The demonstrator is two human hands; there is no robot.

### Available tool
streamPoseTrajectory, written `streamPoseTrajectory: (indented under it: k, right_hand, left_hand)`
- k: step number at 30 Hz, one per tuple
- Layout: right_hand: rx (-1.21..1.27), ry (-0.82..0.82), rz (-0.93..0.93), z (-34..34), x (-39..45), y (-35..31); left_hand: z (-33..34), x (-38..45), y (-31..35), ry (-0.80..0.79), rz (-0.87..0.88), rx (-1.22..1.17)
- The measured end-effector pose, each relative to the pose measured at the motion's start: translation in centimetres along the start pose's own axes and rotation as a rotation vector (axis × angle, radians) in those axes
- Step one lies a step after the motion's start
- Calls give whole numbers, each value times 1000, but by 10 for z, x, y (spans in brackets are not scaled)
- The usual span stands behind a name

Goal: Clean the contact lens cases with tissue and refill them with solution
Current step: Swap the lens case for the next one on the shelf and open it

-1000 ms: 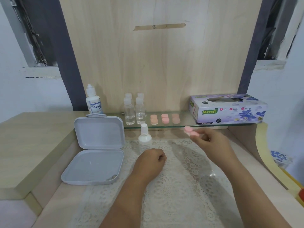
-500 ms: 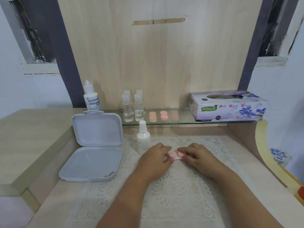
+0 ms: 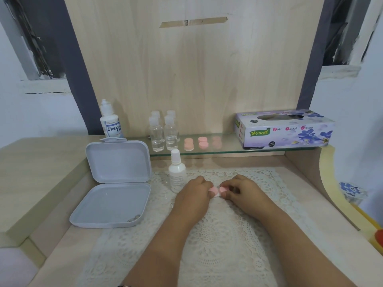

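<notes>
both hands meet over the lace mat (image 3: 217, 235) on the desk (image 3: 41, 162), the left hand (image 3: 196, 192) and the right hand (image 3: 241, 190) each pinching one pink cap of a contact lens case (image 3: 217, 190) lying just right of the small white solution bottle (image 3: 176, 172); three more pink cases (image 3: 203, 141) sit on the glass shelf (image 3: 228, 151) behind that bottle, left of the tissue box (image 3: 284, 129).

Both forearms are bare, with no sleeves showing. The left hand (image 3: 193, 195) and right hand (image 3: 243, 193) wear no gloves or rings.
</notes>
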State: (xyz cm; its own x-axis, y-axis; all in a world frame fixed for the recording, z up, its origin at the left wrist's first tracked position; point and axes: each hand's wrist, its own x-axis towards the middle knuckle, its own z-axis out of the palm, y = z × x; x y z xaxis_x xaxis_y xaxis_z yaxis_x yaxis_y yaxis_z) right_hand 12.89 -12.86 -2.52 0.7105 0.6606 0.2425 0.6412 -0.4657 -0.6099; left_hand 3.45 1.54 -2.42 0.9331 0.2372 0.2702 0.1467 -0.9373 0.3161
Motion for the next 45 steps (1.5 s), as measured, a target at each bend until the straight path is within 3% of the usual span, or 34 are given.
streamPoseTrajectory:
  k: [6,8,15,22,27,36,45]
  right_hand:
    - [10,1,16,-1,0,-2]
    - [17,-2,26,-2,0,-2]
    - [6,-14,23,-1,0,-1]
    - [3,-20,18,-1,-1,-1]
    - [2,-26,20,-2,0,-1]
    - [4,-19,21,-2,-1,-2]
    - [18,-20,22,-2,-1,-2]
  left_hand:
    - [4,4,6,31,-115,46]
    - [3,4,5,36,-137,-40]
    - [-6,-3,-3,-21,-18,-289]
    - [-2,1,4,48,-102,-214]
    - [-5,-1,-6,-34,-68,-375]
    - [-3,3,1,44,-118,-274]
    - [-4,0,-4,-16,-60,-331]
